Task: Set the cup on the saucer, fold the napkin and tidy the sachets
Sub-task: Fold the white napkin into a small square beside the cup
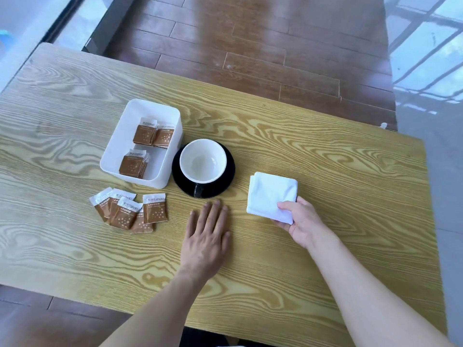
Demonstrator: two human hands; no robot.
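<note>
The white-lined black cup [203, 161] sits on the black saucer [226, 180] mid-bench [325, 151], beside a white tray [117, 149] holding stacked brown sachets [153, 132]. More loose sachets [129, 211], printed with Chinese characters and what looks like "taikoo", lie in front of the tray. The right hand [302, 220] pinches a corner of the folded white napkin [270, 195]; the left hand [206, 234] lies flat, fingers spread, holding nothing.

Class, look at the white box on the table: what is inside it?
The white box holds two small stacks of brown sachets, one at its far end and one nearer. How many lie in each stack cannot be told, since the top ones cover the rest.
</note>
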